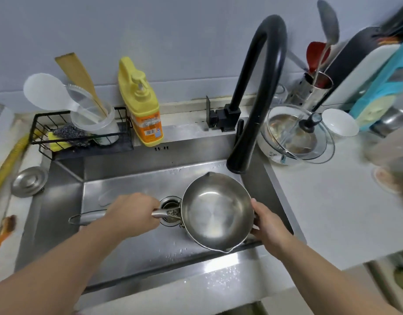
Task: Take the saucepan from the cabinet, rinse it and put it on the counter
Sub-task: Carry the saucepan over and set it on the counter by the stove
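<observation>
Saucepan [217,211] held over sink [66,201], near faucet [259,87] spout. Left hand [133,214] clenched round handle; right hand [269,226] steadies right wall. Risk: wet steel slipping, rim striking spout, spillage onto right counter [332,212].

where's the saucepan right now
In the head view the saucepan is held over the sink, right of the drain and below the black faucet, left hand on its handle, right hand on its rim.
</observation>
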